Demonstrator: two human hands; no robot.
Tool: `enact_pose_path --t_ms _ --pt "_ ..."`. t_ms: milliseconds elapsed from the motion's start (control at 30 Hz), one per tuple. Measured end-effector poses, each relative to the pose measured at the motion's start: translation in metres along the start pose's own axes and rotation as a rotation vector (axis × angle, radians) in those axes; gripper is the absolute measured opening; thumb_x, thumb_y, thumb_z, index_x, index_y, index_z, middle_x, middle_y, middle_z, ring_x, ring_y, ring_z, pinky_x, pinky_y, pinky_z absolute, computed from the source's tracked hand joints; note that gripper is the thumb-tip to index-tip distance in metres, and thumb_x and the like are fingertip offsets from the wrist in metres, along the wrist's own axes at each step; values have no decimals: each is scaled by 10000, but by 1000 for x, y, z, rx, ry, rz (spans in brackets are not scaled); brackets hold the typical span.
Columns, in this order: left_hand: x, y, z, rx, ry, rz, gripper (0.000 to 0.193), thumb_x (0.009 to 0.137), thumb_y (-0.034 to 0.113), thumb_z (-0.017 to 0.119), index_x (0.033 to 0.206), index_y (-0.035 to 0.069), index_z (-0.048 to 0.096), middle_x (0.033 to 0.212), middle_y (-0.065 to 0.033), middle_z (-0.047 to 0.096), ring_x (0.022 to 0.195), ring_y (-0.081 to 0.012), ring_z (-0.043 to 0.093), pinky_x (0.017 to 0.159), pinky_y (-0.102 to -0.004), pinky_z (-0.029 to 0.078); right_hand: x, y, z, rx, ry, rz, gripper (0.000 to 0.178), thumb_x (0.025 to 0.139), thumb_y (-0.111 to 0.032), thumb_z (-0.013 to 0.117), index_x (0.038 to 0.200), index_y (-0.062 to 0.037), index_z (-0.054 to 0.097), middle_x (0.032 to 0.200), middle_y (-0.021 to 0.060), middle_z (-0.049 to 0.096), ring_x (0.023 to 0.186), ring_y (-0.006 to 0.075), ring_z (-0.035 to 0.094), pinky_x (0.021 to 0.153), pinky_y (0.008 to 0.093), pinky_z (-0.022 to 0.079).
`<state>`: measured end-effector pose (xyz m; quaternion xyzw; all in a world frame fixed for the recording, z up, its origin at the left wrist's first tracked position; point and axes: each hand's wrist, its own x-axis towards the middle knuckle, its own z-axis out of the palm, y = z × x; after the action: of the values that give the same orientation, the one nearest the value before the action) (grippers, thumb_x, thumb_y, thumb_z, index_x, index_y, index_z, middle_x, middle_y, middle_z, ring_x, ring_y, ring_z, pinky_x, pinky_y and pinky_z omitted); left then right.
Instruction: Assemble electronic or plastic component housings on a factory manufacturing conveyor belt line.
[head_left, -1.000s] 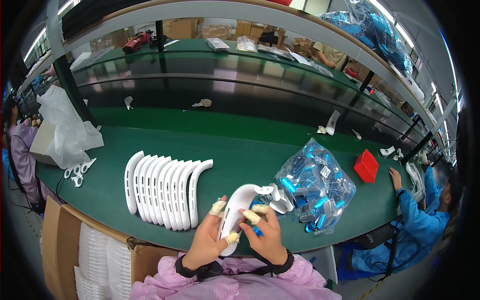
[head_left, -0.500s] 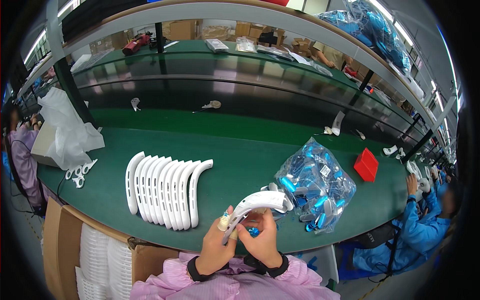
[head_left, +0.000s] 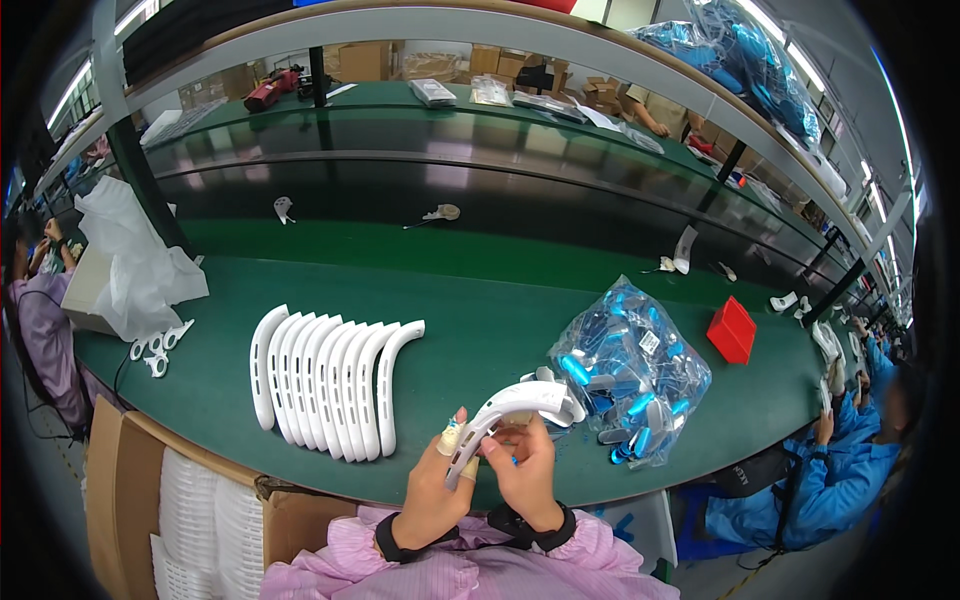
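In front of me, a white curved plastic shell (head_left: 522, 398) with slots along its side is tilted up over the bench edge. My left hand (head_left: 437, 490) grips its lower end, with tape wrapped on some fingers. Under the arch, my right hand (head_left: 530, 480) has its thumb and fingers drawn together against the shell's inner side. A bit of a small shiny blue piece (head_left: 515, 461) shows between those fingers; most of it is hidden. Just beyond the shell lies a clear bag of blue and grey pieces (head_left: 640, 370). A row of similar white shells (head_left: 325, 385) stands to the left.
A red bin (head_left: 732, 330) sits right of the bag. White ring-shaped parts (head_left: 157, 350) lie at left beside a box with white wrapping (head_left: 140, 260). A carton of white parts (head_left: 130, 500) is at lower left. Behind the bench runs a dark belt (head_left: 560, 215). Co-workers sit both sides.
My right thumb and fingers have shifted slightly at the shell's inner side, and less of the blue piece shows. Small parts on the belt have moved right. The right co-worker's hand has come down.
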<state>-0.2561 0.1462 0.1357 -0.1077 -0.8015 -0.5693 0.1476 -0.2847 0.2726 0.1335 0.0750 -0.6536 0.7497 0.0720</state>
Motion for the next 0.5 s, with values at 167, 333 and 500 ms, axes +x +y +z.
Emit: enact_pose_path --t_ms 167,333,500 --pt "-1 -12 0 -224 -57 -57 786 797 -58 629 1464 -18 216 1371 -153 416 1212 -222 476 1012 -333 383 17 6 -26 230 2 296 202 921 -63 539 1106 17 533 984 95 623 862 154 626 707 268 528" --pt "15 -4 -10 -930 -203 -316 864 778 -127 604 1483 -19 115 1450 -144 313 1333 -215 345 1091 -349 286 21 -20 -9 319 63 29 350 871 -25 613 1204 7 512 1051 72 631 934 170 628 868 298 484" --pt "14 -5 -14 -945 -307 -294 807 808 -107 583 1472 -44 127 1467 -147 291 1355 -223 319 1097 -344 275 21 -16 -24 187 -214 260 444 787 -10 739 1178 12 529 1044 71 648 948 128 624 860 270 492"
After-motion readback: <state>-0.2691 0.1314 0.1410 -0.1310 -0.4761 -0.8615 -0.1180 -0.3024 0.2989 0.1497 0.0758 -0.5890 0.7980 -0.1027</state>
